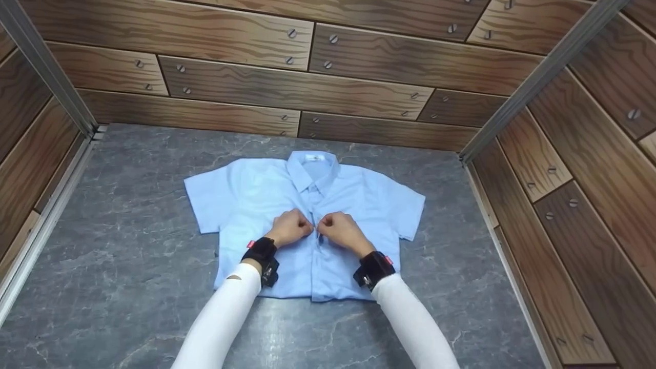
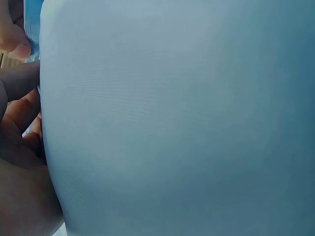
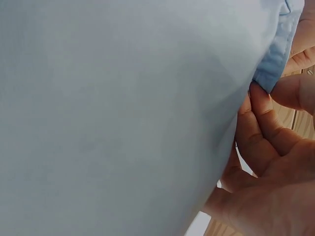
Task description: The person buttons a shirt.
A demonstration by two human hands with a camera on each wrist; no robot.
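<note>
A light blue short-sleeved shirt (image 1: 261,189) lies face up, collar away from me, sleeves spread to both sides. At the front opening below the collar, my left hand (image 1: 291,227) pinches one side of the placket. Close beside it, my right hand (image 1: 346,231) pinches the other side, thumb against fingertips. In the right wrist view, the cloth edge sits between the thumb and fingers of the right hand (image 3: 275,147). The left wrist view is mostly filled by shirt cloth (image 2: 172,118), with part of the left hand (image 2: 22,128) at its edge. Any button between the fingers is hidden.
The shirt lies on a grey marbled surface (image 1: 128,246). Wood-patterned panels (image 1: 230,46) stand behind it and at both sides, with metal posts (image 1: 533,77) at the corners. The shirt's lower hem (image 1: 328,297) lies between my forearms.
</note>
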